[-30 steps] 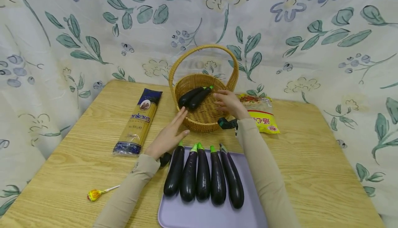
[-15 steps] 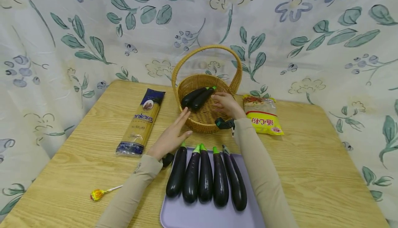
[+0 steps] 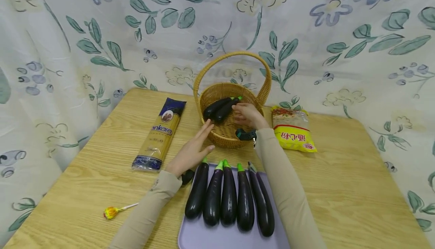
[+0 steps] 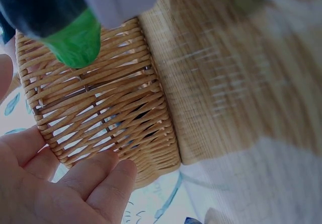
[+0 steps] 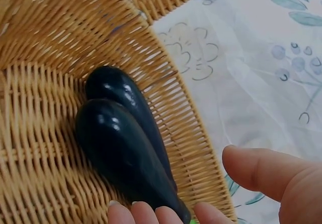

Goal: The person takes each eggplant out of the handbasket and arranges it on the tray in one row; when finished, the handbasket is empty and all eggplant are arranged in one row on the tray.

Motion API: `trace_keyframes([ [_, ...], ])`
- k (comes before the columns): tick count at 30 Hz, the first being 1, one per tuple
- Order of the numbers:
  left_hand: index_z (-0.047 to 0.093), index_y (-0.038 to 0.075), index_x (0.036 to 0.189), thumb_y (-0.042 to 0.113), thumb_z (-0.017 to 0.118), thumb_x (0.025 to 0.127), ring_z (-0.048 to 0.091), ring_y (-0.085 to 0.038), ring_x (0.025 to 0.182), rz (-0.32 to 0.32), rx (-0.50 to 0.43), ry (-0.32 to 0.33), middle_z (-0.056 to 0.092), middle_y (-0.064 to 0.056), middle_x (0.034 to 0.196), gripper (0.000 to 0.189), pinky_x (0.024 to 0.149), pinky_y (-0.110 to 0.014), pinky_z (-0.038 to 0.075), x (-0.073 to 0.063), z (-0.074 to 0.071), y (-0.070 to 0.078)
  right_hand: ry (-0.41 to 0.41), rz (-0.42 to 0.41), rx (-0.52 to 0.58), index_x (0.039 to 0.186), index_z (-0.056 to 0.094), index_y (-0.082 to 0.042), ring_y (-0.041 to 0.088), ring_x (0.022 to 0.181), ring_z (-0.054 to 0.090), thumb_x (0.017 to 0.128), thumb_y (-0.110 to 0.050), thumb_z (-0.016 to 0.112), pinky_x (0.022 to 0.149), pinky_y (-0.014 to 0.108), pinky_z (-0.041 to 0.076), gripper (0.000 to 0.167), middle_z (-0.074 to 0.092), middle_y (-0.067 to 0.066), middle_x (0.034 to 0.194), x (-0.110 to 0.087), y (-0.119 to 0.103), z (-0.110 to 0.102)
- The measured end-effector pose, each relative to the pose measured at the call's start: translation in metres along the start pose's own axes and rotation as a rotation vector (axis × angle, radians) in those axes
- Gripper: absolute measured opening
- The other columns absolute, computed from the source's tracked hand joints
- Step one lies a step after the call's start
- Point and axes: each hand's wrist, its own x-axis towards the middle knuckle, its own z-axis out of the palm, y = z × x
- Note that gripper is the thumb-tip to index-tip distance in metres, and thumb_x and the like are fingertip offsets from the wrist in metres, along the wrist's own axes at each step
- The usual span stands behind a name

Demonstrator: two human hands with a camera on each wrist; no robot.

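1. Basket, one: round, golden-brown woven wicker basket [image 3: 225, 142] with a tall arched handle. Contents: two glossy black-purple eggplants [image 3: 227, 109], side by side and touching, in its left half, green stem ends toward the back right.
2. Tray, one: flat, pale lilac tray [image 3: 222, 238] with rounded corners, in front of the basket. Contents: five long, shiny dark eggplants [image 3: 229, 200] in a row, stems toward the basket; four stem caps bright green, the rightmost greyish. Eggplants in all: seven.
3. Hands, two. Left hand [image 3: 190, 154]: open, fingers extended against the basket's outer wall at the left front. Right hand [image 3: 249, 115]: open and relaxed over the basket's right side, thumb apart from the fingers, fingertips beside the eggplants' stem ends; contact cannot be told.
4. Packets, two: long, clear-and-blue spaghetti packet [image 3: 159, 136], left of the basket; yellow, red-banded plastic bag [image 3: 293, 130], right of it.
5. Lollipop, one: yellow-and-red wrapped lollipop [image 3: 111, 212] on a white stick, near the left sleeve.
6. Counter, one: light wood-grain counter [image 3: 340, 185], beneath all.
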Motion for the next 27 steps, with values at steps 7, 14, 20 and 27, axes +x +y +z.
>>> trace_keyframes([
  [7, 0.01, 0.032, 0.157, 0.031, 0.053, 0.1, 0.034, -0.032, 0.143, -0.002, -0.008, -0.001, -0.002, 0.011, 0.165, 0.072, 0.11, -0.055, 0.039, 0.0, 0.001, 0.0, 0.001, 0.016, 0.024, 0.155, 0.017, -0.007, 0.034, 0.14, 0.039, 0.101, -0.022, 0.051, 0.112, 0.043, 0.041, 0.065, 0.027, 0.02, 0.157, 0.005, -0.002, 0.002],
  [14, 0.008, 0.033, 0.156, 0.034, 0.052, 0.1, 0.034, -0.032, 0.143, 0.014, 0.009, 0.004, -0.001, 0.007, 0.165, 0.072, 0.11, -0.055, 0.038, 0.001, 0.0, -0.002, -0.01, 0.019, 0.019, 0.155, 0.014, -0.006, 0.034, 0.14, 0.038, 0.101, -0.022, 0.049, 0.113, 0.042, 0.04, 0.066, 0.027, 0.021, 0.157, 0.01, -0.001, 0.002],
  [20, 0.008, 0.032, 0.157, 0.034, 0.052, 0.1, 0.031, -0.031, 0.144, 0.011, -0.007, 0.005, -0.001, 0.008, 0.165, 0.071, 0.112, -0.054, 0.036, -0.001, 0.001, -0.003, -0.01, 0.026, 0.0, 0.155, 0.014, -0.006, 0.033, 0.138, 0.04, 0.101, -0.022, 0.049, 0.111, 0.042, 0.042, 0.066, 0.026, 0.021, 0.156, 0.014, 0.002, 0.004],
  [27, 0.006, 0.035, 0.156, 0.035, 0.052, 0.1, 0.033, -0.031, 0.143, 0.002, 0.003, -0.002, -0.007, 0.018, 0.162, 0.073, 0.112, -0.053, 0.036, -0.001, 0.0, -0.002, 0.017, 0.043, -0.014, 0.157, 0.009, -0.012, 0.033, 0.134, 0.044, 0.101, -0.024, 0.05, 0.109, 0.046, 0.044, 0.07, 0.025, 0.02, 0.157, 0.019, -0.004, 0.005],
])
